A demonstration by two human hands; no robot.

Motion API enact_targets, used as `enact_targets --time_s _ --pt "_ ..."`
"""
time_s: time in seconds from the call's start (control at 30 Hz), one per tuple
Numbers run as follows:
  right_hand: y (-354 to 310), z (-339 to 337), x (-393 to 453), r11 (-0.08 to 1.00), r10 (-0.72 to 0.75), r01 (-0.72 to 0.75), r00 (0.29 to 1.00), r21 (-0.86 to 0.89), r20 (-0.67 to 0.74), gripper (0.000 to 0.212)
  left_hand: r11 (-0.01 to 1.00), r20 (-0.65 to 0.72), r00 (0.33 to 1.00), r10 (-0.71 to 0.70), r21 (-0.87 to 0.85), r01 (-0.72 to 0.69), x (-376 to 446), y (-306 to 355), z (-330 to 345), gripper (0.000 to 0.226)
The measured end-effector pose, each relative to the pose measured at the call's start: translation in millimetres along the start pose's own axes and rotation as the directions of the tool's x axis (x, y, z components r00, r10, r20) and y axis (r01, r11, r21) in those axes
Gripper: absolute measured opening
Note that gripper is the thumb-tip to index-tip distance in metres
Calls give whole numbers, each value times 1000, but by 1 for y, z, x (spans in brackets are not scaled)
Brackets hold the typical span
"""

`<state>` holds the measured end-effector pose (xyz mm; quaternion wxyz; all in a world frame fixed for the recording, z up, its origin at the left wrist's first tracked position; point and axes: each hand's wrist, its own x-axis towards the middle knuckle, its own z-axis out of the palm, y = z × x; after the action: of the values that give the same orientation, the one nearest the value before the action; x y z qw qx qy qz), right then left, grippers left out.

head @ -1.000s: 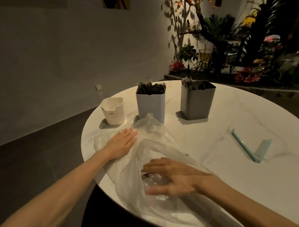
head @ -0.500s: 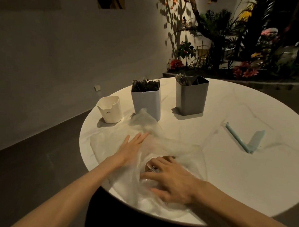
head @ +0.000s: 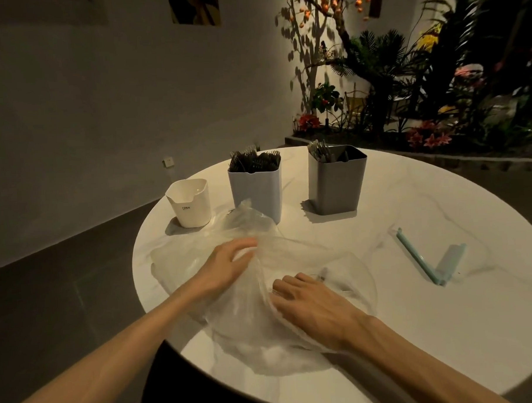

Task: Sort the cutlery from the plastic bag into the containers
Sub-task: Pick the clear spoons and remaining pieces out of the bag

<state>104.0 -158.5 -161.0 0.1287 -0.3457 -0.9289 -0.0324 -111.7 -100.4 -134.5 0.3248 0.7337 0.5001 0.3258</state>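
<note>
Head view:
- Worktop (head: 386, 333): round, white, marbled.
- Plastic bag (head: 248, 318): clear, crumpled, lying at the near edge.
- Left hand (head: 228, 267): resting on the bag's upper fold, fingers blurred; grip cannot be told.
- Right hand (head: 312, 303): inside the bag's mouth, fingers bent downward, grip unclear.
- 3 containers at the far side: white cup (head: 190, 206), light-blue container (head: 255, 192) holding dark forks, grey container (head: 337, 183) holding cutlery.
- Blue clip (head: 419, 257): right of the bag, well apart.
</note>
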Motion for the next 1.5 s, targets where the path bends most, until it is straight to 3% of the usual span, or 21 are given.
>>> enact_targets --time_s 0.07,0.13,0.2,0.3,0.43,0.53,0.67,0.77,0.87,0.9,0.93,1.03,1.1,1.17,1.23,1.33,1.37,1.43,1.5 --pt "4 -5 -1 998 17 -22 997 62 77 30 999 37 999 -9 -42 10 0 15 1 45" --pt "9 -5 0 995 51 -59 993 79 107 38 995 189 981 -40 -77 56 -3 37 6 61" --pt "11 -4 1 992 82 -95 987 81 141 32 999 279 960 -20 37 10 -10 40 11 74" --pt "14 -10 -2 984 94 -106 992 145 90 47 1000 250 968 -18 23 13 -13 39 5 67" --pt "11 -19 -9 949 121 -111 993 295 -16 34 999 274 962 13 -45 -1 -12 46 -10 58" --pt "19 -23 -8 928 135 -125 991 351 -6 49 988 299 953 42 -155 6 -10 50 -19 62" --pt "26 -45 -11 888 200 -153 978 433 -65 39 969 289 954 73 -248 1 -10 49 -28 71" --pt "24 -68 -12 729 258 -164 965 665 -45 37 975 237 969 69 -220 -16 -9 42 -24 66" --pt "32 -87 -8 661 267 -159 963 733 -32 30 981 165 984 66 -190 -34 -4 35 -16 50" --pt "37 -92 -5 593 287 -165 958 788 -16 28 980 128 990 66 -194 -40 -2 34 -13 48" --pt "42 -97 -3 460 319 -168 948 872 15 28 978 92 994 59 -206 -39 0 34 -11 50" --pt "59 -113 1 -183 340 -76 930 980 136 39 974 88 996 17 -228 3 5 29 -8 52" --pt "66 -124 4 -372 353 -20 922 928 162 47 976 145 989 17 -216 15 7 26 -4 40" --pt "68 -132 9 -503 375 34 909 864 183 44 990 239 967 86 -131 -55 3 29 2 57" --pt "70 -138 19 -609 414 92 884 788 217 40 980 347 924 159 -172 -104 -2 42 9 76" --pt "82 -140 31 -685 433 126 863 718 261 36 936 467 872 147 -352 31 0 64 19 55" --pt "86 -138 34 -696 427 129 865 706 263 35 940 510 848 141 -339 47 3 71 20 49" --pt "89 -129 39 -701 437 124 853 702 285 33 958 521 842 137 -287 22 14 79 26 60" --pt "93 -115 41 -626 490 84 816 775 308 31 889 441 890 115 -446 106 29 81 32 82"
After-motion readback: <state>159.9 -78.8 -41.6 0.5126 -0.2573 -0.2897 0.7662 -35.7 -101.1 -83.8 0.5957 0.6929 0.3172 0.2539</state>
